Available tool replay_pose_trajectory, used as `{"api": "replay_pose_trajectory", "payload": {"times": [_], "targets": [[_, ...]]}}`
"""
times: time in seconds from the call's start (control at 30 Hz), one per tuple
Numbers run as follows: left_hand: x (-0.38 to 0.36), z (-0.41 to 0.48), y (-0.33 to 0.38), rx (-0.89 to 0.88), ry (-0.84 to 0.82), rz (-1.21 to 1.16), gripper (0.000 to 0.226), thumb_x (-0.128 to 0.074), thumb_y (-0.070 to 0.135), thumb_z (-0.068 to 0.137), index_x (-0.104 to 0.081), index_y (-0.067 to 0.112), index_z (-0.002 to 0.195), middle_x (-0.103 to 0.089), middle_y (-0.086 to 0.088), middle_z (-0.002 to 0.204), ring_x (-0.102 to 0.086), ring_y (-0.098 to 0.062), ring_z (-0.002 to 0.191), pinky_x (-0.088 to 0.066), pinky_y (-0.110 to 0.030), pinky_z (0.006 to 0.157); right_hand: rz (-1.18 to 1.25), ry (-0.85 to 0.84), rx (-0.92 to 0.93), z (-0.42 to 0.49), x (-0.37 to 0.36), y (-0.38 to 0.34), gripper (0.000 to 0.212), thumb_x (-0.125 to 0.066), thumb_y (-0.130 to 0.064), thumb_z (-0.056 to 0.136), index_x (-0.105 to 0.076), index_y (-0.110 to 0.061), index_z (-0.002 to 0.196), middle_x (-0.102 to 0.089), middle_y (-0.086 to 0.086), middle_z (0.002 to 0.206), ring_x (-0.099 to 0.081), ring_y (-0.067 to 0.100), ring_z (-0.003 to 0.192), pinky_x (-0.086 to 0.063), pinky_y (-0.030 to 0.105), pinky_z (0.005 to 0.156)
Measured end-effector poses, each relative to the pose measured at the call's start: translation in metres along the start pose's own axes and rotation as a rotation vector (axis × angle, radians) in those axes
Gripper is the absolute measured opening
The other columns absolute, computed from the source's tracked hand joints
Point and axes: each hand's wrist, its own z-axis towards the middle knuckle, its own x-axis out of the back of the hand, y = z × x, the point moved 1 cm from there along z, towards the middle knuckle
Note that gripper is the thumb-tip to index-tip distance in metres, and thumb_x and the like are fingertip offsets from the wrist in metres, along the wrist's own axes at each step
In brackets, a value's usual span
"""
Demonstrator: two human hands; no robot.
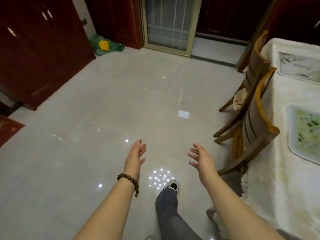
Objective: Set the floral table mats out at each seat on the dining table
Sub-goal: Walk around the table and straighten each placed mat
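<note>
Left hand, beaded bracelet at the wrist: fingers spread, holding nothing; right hand: likewise spread and empty, both out over the glossy tiled floor. Dining table, pale cloth, at the right edge; two floral mats laid on it, far mat and near mat, each beside a wooden chair.

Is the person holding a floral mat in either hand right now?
No, the left hand and right hand are both open and empty above the floor.

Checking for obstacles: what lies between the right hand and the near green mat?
In the head view, a wooden chair pushed up to the table stands between the empty right hand and the green mat, along with the cream tablecloth's edge.
</note>
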Motion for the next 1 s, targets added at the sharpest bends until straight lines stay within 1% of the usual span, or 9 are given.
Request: {"api": "replay_pose_trajectory", "payload": {"times": [0.07, 0.17, 0.33, 0.5, 0.57, 0.63, 0.67, 0.8, 1.0], "targets": [[-0.028, 0.034, 0.012, 0.006, -0.045, 0.03, 0.034, -0.036, 0.042, 0.099, -0.05, 0.027, 0.125, -0.058, 0.002, 0.124, -0.053, -0.014, 0.115, -0.039, -0.041, 0.104, 0.032, 0.051, 0.003, 0.032, 0.004, -0.016, 0.029, -0.04, -0.034, 0.099, -0.055, -0.019, 0.119, -0.058, 0.007, 0.122, -0.061, 0.013, 0.098, -0.049, 0.039, 0.087], [-0.072, 0.085, 0.034, 0.01, -0.125, 0.063, 0.034, -0.037, 0.041, 0.099, -0.05, 0.026, 0.126, -0.058, 0.001, 0.125, -0.053, -0.015, 0.118, -0.039, -0.043, 0.104, 0.066, 0.096, 0.01, 0.086, 0.008, -0.046, 0.032, -0.04, -0.034, 0.099, -0.055, -0.017, 0.123, -0.057, 0.007, 0.123, -0.06, 0.017, 0.104, -0.049, 0.039, 0.09], [-0.142, 0.17, 0.086, 0.034, -0.163, 0.089, 0.034, -0.039, 0.037, 0.098, -0.05, 0.022, 0.127, -0.058, -0.002, 0.127, -0.053, -0.017, 0.119, -0.04, -0.044, 0.104, 0.113, 0.155, 0.024, 0.167, 0.015, -0.117, 0.031, -0.041, -0.033, 0.1, -0.055, -0.017, 0.123, -0.058, 0.006, 0.123, -0.06, 0.018, 0.105, -0.049, 0.04, 0.093], [-0.225, 0.224, 0.13, 0.013, -0.273, 0.125, 0.033, -0.038, 0.038, 0.098, -0.052, 0.025, 0.125, -0.06, 0.0, 0.126, -0.054, -0.014, 0.117, -0.04, -0.042, 0.103, 0.173, 0.224, 0.053, 0.222, 0.037, -0.179, 0.038, -0.04, -0.033, 0.101, -0.053, -0.014, 0.131, -0.058, 0.006, 0.125, -0.06, 0.017, 0.107, -0.049, 0.039, 0.094], [-0.258, 0.239, 0.142, 0.009, -0.326, 0.142, 0.032, -0.037, 0.038, 0.099, -0.052, 0.025, 0.124, -0.06, -0.001, 0.126, -0.054, -0.014, 0.118, -0.04, -0.043, 0.103, 0.215, 0.251, 0.07, 0.237, 0.047, -0.196, 0.038, -0.041, -0.034, 0.1, -0.054, -0.015, 0.13, -0.06, 0.005, 0.124, -0.061, 0.014, 0.104, -0.05, 0.036, 0.089], [-0.291, 0.252, 0.153, 0.007, -0.377, 0.16, 0.032, -0.036, 0.037, 0.1, -0.051, 0.024, 0.125, -0.059, -0.002, 0.127, -0.053, -0.015, 0.119, -0.039, -0.044, 0.104, 0.237, 0.284, 0.086, 0.25, 0.058, -0.21, 0.038, -0.041, -0.036, 0.1, -0.055, -0.016, 0.129, -0.061, 0.003, 0.123, -0.062, 0.012, 0.102, -0.05, 0.03, 0.079], [-0.308, 0.259, 0.157, 0.005, -0.405, 0.169, 0.032, -0.036, 0.037, 0.1, -0.051, 0.024, 0.125, -0.059, -0.002, 0.127, -0.052, -0.016, 0.12, -0.039, -0.044, 0.104, 0.256, 0.302, 0.095, 0.256, 0.064, -0.217, 0.039, -0.041, -0.037, 0.1, -0.055, -0.016, 0.13, -0.061, 0.003, 0.122, -0.062, 0.011, 0.102, -0.051, 0.029, 0.078], [-0.381, 0.281, 0.175, -0.002, -0.546, 0.189, 0.035, -0.036, 0.038, 0.099, -0.052, 0.023, 0.126, -0.059, -0.003, 0.128, -0.052, -0.016, 0.121, -0.038, -0.044, 0.105, 0.361, 0.409, 0.142, 0.284, 0.093, -0.251, 0.038, -0.041, -0.035, 0.101, -0.055, -0.014, 0.128, -0.06, 0.005, 0.122, -0.062, 0.014, 0.102, -0.05, 0.043, 0.096], [-0.512, 0.307, 0.197, -0.003, -0.835, 0.262, 0.044, -0.031, 0.04, 0.101, -0.046, 0.019, 0.136, -0.056, -0.005, 0.131, -0.051, -0.016, 0.122, -0.038, -0.042, 0.106, 0.513, 0.623, 0.237, 0.321, 0.152, -0.304, 0.036, -0.037, -0.036, 0.102, -0.055, -0.016, 0.125, -0.061, 0.005, 0.12, -0.061, 0.02, 0.11, -0.049, 0.042, 0.096]]}}
